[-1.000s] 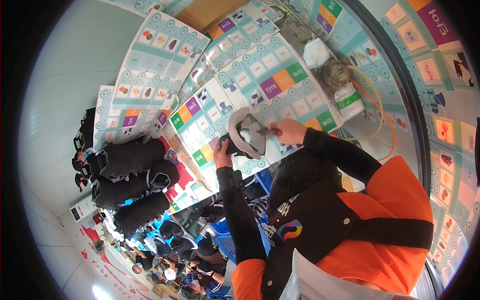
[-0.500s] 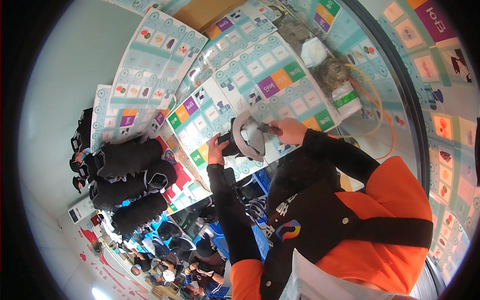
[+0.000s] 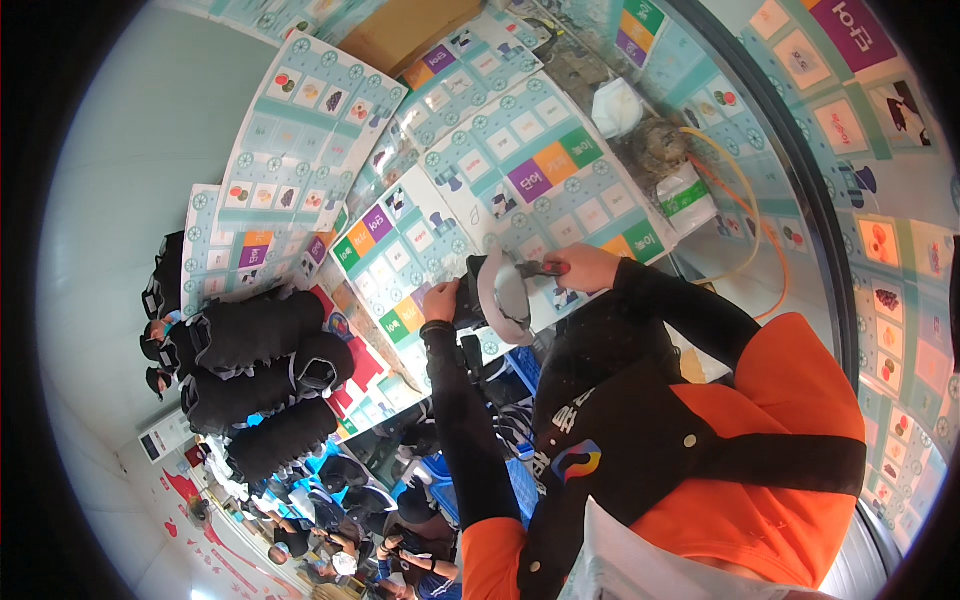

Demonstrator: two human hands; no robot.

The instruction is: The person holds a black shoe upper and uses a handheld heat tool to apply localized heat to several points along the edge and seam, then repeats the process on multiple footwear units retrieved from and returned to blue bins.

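Note:
A black cap point(image 3: 468, 302) with a pale grey inner side and band point(image 3: 502, 298) is held up over the paper-covered table. My left hand point(image 3: 440, 302) is closed on the cap's black edge at its left. On the other side, my right hand point(image 3: 588, 268) is closed around a small dark tool with a red handle point(image 3: 556, 268). The tool's front end points left and reaches the cap's grey opening. Whether it touches the fabric, I cannot tell. The exact kind of tool is too small to make out.
Stacks of nested black caps point(image 3: 262, 330) stand at the left. Printed sheets point(image 3: 555, 165) cover the table. A white-and-green packet point(image 3: 688, 198) and an orange cord point(image 3: 780, 265) lie at the right. Blue crates point(image 3: 522, 370) sit below the near edge; other people work farther off at lower left.
The cap has turned a little and moved slightly to the right and down. My left hand's grip on it has shifted. More of the tool's red handle shows now.

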